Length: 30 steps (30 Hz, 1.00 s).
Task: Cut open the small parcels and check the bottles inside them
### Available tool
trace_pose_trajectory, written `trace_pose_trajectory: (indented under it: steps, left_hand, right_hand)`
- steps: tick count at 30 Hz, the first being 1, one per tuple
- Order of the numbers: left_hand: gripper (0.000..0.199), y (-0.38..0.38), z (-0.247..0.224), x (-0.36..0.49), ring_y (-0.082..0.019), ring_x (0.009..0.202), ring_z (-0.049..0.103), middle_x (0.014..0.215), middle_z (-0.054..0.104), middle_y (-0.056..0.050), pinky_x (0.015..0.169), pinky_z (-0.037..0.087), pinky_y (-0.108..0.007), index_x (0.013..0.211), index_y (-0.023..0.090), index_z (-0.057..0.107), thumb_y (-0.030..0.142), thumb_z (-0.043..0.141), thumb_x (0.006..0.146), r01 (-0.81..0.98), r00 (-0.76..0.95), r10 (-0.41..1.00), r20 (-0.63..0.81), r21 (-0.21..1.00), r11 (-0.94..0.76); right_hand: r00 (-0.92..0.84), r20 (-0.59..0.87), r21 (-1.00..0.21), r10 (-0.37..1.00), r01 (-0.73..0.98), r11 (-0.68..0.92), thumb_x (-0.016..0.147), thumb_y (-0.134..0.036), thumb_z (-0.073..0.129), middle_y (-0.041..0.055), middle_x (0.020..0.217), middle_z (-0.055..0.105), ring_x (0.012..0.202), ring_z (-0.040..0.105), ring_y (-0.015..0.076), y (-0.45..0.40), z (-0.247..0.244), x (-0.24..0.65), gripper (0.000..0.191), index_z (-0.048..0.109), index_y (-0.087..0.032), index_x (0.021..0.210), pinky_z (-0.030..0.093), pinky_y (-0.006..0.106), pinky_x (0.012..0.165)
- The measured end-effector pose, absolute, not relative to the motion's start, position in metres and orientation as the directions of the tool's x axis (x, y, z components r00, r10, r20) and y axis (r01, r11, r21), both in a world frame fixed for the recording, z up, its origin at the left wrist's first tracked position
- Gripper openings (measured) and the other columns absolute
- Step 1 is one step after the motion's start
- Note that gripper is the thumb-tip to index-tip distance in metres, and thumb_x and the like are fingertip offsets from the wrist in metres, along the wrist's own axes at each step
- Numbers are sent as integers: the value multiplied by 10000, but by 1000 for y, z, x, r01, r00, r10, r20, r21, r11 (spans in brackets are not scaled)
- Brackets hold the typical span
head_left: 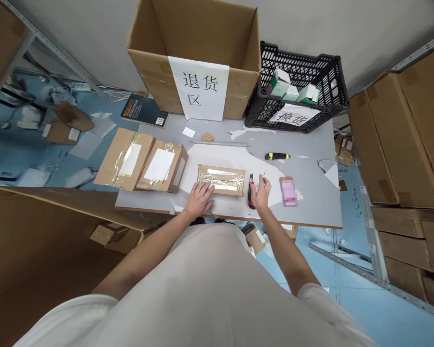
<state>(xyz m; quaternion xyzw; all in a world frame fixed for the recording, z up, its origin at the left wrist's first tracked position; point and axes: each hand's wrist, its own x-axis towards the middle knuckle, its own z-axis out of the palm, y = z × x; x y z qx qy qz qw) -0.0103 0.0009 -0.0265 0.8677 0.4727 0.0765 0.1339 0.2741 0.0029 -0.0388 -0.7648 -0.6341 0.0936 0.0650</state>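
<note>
A small flat cardboard box (222,185), wrapped in shiny clear tape, lies lengthwise on the table in front of me. My left hand (199,198) rests on its near left corner with the fingers spread. To the right of the box is a red and black box cutter (251,200), its handle towards me. My right hand (262,193) is beside this cutter, thumb at its edge and bent fingers apart from the thumb. Whether the thumb touches the cutter I cannot tell. Farther back lies a yellow and black box cutter (277,156).
Two taped cartons (106,161) stand at the table's left. At the back are a large open carton (150,72) and a black crate (255,108) holding small boxes. A blurred pink item (289,192) lies at right. Shelving with cartons (379,144) rises beyond the table.
</note>
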Motion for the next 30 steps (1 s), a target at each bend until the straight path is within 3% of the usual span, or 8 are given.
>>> trace_pose_trajectory:
  steps: [4,10,14,17,21,24,27,30]
  left_hand:
    - [594,3,-26,-11,-330,1313,396,1395,486,-170,1148,210,-509,1374,116,462,372,537,843,795,558,830,-20,299,-528]
    - [636,2,-31,-13,-324,1339,370,1426,453,-167,1149,209,-509,1415,125,409,351,536,834,788,567,824,-13,299,-538]
    - [657,1,-35,-15,-324,1356,350,1440,429,-163,1146,212,-509,1430,139,388,343,538,824,780,567,824,-2,322,-536]
    - [647,-1,-38,-17,-327,1349,357,1439,434,-157,1145,198,-523,1423,155,400,344,541,821,776,569,822,-7,336,-534]
    - [654,-6,-38,-20,-331,1367,330,1470,398,-157,1139,189,-539,1436,172,383,345,540,826,764,585,811,-23,352,-541]
    - [640,-6,-32,-22,-331,1375,320,1482,381,-162,1132,204,-538,1435,177,383,355,531,838,754,594,804,-22,366,-546]
    - [646,8,-20,-28,-325,1347,363,1485,374,-165,1100,281,-508,1439,190,376,353,549,838,756,581,814,-14,381,-533]
    - [843,37,-5,-38,-356,1345,353,1509,336,-164,1072,325,-491,1463,197,329,423,688,735,787,551,833,-49,361,-500]
  right_hand:
    - [-384,-70,-209,921,908,363,893,-478,481,172,1474,336,1312,328,322,51,-1,254,645,342,-179,1448,299,434,1055]
    - [-541,-271,3,796,827,563,964,-258,296,241,1361,474,1145,494,340,77,12,226,495,335,-89,1427,360,460,963]
    - [-526,-364,-24,769,831,556,936,-124,255,199,1223,593,980,605,276,92,20,230,415,454,-132,1300,430,371,831]
    - [-440,-387,-125,810,896,426,965,-239,301,143,1022,680,842,636,248,117,24,238,337,518,-165,1212,436,327,760]
    - [-341,-337,-305,878,922,241,990,-369,268,107,1038,684,944,611,229,142,16,244,403,589,-185,1148,434,303,813]
    - [-234,-254,-283,938,946,160,983,-331,304,130,1190,619,1072,550,240,137,7,238,387,580,-171,1203,420,339,895]
    - [-304,-58,-189,951,939,289,972,-207,306,160,1321,521,1172,457,260,110,8,229,371,562,-166,1236,324,434,1019]
    - [-607,-79,-186,790,788,587,964,-205,346,145,1263,558,1153,454,258,77,17,223,342,585,-190,1208,285,455,1033]
